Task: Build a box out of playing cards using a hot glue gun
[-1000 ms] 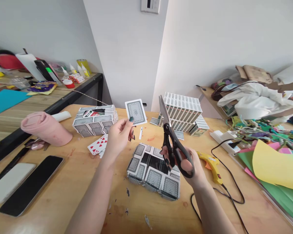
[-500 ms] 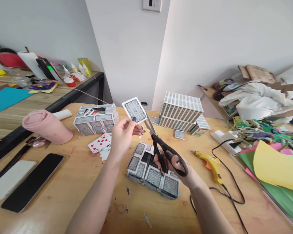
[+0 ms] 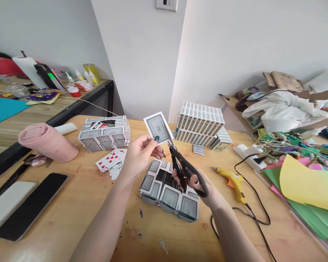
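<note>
A playing card point(image 3: 156, 126), patterned back toward me, is pinched between the thumb and fingers of my left hand point(image 3: 140, 154). My right hand point(image 3: 202, 187) grips black-handled scissors point(image 3: 184, 163), with fingers through the loops. Their blades meet the card's right edge, near its lower corner. Below the scissors lies a box covered in playing cards point(image 3: 168, 193), with a dark opening in its top partly hidden by my right hand. Loose playing cards point(image 3: 112, 162), one a red hearts card, lie left of that box.
A second card-covered box point(image 3: 105, 134) stands behind the loose cards. Stacked card packs point(image 3: 199, 122) are at the back. A yellow glue gun point(image 3: 232, 183) with its cord lies right. A pink tumbler point(image 3: 49, 143) and a phone point(image 3: 31, 207) lie left. Coloured paper point(image 3: 308, 185) covers the right edge.
The card has shifted right and slightly down, farther in between the scissor blades. My left hand has moved right with it. The whole view has shifted slightly.
</note>
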`<state>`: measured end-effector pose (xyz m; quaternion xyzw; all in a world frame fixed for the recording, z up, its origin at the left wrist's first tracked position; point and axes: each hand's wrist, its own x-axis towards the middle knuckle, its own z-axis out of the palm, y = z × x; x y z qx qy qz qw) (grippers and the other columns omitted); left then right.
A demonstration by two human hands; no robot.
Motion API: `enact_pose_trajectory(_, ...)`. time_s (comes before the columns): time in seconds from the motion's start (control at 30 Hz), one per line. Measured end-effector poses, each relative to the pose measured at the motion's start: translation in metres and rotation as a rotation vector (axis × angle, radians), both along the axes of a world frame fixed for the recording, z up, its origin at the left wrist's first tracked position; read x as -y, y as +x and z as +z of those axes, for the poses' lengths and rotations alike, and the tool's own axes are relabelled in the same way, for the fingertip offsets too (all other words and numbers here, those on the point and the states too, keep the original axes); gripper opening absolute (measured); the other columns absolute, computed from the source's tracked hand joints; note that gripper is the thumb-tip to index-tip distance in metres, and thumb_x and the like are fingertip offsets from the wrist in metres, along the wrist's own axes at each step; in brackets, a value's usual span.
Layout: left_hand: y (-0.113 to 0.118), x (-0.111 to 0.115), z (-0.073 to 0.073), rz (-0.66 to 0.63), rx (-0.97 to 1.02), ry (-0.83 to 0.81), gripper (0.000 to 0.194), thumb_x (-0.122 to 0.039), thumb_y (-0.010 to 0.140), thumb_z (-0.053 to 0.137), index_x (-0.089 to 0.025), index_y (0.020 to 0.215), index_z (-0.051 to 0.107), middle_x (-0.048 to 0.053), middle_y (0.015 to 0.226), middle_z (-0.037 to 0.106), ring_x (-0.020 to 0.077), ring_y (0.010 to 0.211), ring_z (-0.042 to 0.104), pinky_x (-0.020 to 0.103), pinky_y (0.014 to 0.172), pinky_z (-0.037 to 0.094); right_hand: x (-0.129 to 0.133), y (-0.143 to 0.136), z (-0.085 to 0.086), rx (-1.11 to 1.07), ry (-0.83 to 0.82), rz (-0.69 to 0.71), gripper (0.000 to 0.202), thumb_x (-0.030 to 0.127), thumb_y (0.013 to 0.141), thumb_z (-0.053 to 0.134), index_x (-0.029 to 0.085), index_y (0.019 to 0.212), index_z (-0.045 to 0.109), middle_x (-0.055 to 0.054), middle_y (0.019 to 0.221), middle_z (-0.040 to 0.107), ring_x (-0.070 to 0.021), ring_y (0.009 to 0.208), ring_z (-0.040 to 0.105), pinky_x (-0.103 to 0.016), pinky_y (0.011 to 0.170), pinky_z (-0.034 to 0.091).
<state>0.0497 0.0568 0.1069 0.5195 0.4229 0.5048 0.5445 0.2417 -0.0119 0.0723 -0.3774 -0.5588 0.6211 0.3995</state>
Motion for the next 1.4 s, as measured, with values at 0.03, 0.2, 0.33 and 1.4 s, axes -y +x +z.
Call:
enact_pose_trajectory(0.03, 0.0, 0.0, 0.0, 0.0, -0.001, 0.0, 0.01, -0.022, 0.081, 0.056, -0.015, 0.074, 0.057, -0.001, 0.06, 0.062, 0.0084, 0.051, 0.059, 0.018, 0.051, 0.05, 0.0, 0.001, -0.001, 0.02, 0.018, 0.003, 0.045, 0.062, 0.079, 0.053, 0.023, 0.098, 0.063, -0.003, 0.077, 0.053, -0.0155, 0.064, 0.046, -0.027, 0.059, 0.039)
enact_pose_trajectory(0.2, 0.0, 0.002, 0.003, 0.0, -0.007, 0.003, 0.01, -0.022, 0.082, 0.057, -0.014, 0.076, 0.058, -0.001, 0.06, 0.062, 0.0081, 0.051, 0.059, 0.017, 0.051, 0.05, 0.002, 0.006, -0.001, 0.077, 0.051, 0.013, 0.051, 0.064, 0.081, 0.046, 0.021, 0.103, 0.062, -0.004, 0.081, 0.054, -0.0167, 0.069, 0.046, -0.028, 0.063, 0.04)
enact_pose_trajectory(0.33, -0.004, 0.001, 0.005, 0.033, -0.017, 0.017, 0.013, -0.022, 0.081, 0.056, -0.014, 0.072, 0.057, -0.001, 0.059, 0.062, 0.0086, 0.051, 0.059, 0.018, 0.05, 0.05, 0.001, 0.006, 0.0, 0.064, 0.034, 0.03, 0.051, 0.064, 0.081, 0.045, 0.023, 0.106, 0.061, -0.004, 0.082, 0.053, -0.0162, 0.069, 0.046, -0.028, 0.065, 0.041)
enact_pose_trajectory(1.4, -0.003, -0.007, -0.002, 0.093, 0.019, -0.069, 0.03, -0.043, 0.084, 0.052, -0.018, 0.068, 0.053, -0.001, 0.051, 0.057, 0.0121, 0.044, 0.058, 0.021, 0.042, 0.046, -0.002, -0.015, 0.02, 0.15, -0.17, -0.044, 0.037, 0.052, 0.076, 0.061, 0.015, 0.078, 0.055, 0.004, 0.059, 0.045, -0.0078, 0.05, 0.039, -0.021, 0.044, 0.029)
